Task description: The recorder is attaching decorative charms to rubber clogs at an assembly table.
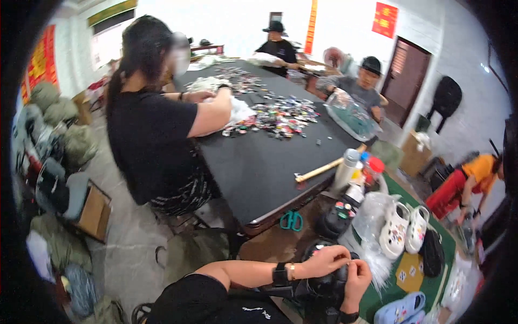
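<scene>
My left hand [325,261] and my right hand [356,282] meet at the fingertips, both pinched closed. Whatever lies between them is too small to make out. Beneath them is a dark, shiny bundle [327,286], partly covered by my hands, with small coloured bits near its upper edge. Just beyond stands a black shoe [333,220] with colourful charms on it. To the right, a pair of white clogs [394,231] with charms rests on a green mat [372,309]. Clear plastic bags [372,211] lie beside the clogs.
Teal-handled scissors [291,221] lie left of the black shoe. Bottles [349,162] and a wooden stick [324,170] stand or lie farther off. Blue clogs [400,309] are at the lower right. Several people work around a black table [243,178] bearing piles of small colourful pieces [280,116].
</scene>
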The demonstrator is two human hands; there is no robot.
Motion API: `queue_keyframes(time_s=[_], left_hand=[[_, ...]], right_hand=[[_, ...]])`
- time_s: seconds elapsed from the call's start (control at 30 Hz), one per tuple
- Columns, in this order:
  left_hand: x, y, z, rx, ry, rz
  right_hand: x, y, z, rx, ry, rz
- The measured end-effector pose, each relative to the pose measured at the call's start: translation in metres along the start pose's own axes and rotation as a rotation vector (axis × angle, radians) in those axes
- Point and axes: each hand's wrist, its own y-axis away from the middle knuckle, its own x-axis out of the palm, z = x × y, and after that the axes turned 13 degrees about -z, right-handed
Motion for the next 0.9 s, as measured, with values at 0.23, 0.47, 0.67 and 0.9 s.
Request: queue_keyframes(time_s=[0.23,0.47,0.67,0.9], left_hand=[[0.001,0.004,0.008,-0.031,-0.054,0.038],[0.007,0.005,0.013,0.034,-0.021,0.036],[0.006,0.006,0.009,0.002,0.032,0.034],[0.003,0.006,0.006,0.122,-0.050,-0.041]], right_hand=[[-0.001,-0.005,-0.006,-0.051,0.022,0.064],[-0.003,-0.007,-0.010,0.051,-0.032,0.075],[-0.007,-0.011,-0.013,0.019,0.007,0.120],[0.000,-0.009,-0.005,0.024,-0.083,0.116]])
